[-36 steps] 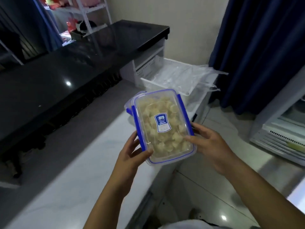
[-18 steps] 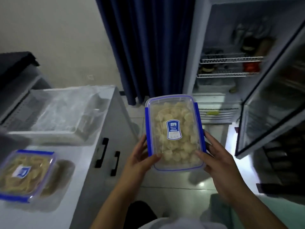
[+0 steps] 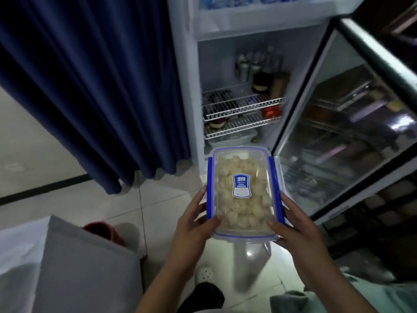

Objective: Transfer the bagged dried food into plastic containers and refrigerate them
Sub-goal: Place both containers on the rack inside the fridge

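Observation:
A clear plastic container [image 3: 242,193] with blue clips and a blue label is packed with pale dried food pieces, its lid on. My left hand [image 3: 191,224] grips its left lower edge and my right hand [image 3: 295,231] grips its right lower edge. I hold it level in front of the open fridge [image 3: 241,64], just below its wire shelves [image 3: 242,109]. The shelves carry bottles and jars.
The fridge's glass door [image 3: 345,136] stands open to the right. A dark blue curtain [image 3: 94,86] hangs at the left. The corner of a white cabinet [image 3: 67,265] is at the lower left, with a red object [image 3: 106,231] on the tiled floor behind it.
My view has swung right from the counter to the open fridge. The container stays in both hands and is now closer to the fridge; the counter's second container is out of view.

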Tool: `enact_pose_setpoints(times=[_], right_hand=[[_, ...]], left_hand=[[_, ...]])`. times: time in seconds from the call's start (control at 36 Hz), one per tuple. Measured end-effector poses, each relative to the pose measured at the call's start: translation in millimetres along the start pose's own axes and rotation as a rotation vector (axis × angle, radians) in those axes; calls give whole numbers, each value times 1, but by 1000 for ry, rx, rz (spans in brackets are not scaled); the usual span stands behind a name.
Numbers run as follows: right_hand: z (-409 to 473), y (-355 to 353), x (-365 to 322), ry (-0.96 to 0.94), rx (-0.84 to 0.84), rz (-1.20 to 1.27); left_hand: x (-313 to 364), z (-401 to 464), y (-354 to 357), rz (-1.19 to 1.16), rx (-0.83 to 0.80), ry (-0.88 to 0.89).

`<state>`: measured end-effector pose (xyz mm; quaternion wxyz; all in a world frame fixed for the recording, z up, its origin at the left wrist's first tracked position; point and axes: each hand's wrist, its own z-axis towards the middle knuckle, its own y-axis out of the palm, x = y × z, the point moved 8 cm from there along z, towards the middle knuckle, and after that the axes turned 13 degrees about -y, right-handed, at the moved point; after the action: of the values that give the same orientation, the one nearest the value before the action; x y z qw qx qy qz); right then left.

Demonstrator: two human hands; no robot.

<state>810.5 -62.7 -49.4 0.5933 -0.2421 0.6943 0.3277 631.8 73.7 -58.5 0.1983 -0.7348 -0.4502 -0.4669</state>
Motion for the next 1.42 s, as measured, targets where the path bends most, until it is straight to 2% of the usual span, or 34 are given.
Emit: enact_pose_setpoints(times=[0.33,0.53,0.81,1.0,1.25,1.42], right_hand=[[160,-14,-30,-8,179,-40],[281,-37,-18,60,185,-60],[485,-50,3,166,64,-150],[595,-53,26,158,22,-214],[634,-46,49,87,-164,-350],[652,-44,59,-37,-277,-491]], left_hand=[[90,163,58,88,-181,-68],[115,273,87,79,-153,-167],[147,434,138,17,33,-264],[148,522,156,-58,133,-347],[166,557,175,52,-3,-222],[170,578,178,84,30,-152]])
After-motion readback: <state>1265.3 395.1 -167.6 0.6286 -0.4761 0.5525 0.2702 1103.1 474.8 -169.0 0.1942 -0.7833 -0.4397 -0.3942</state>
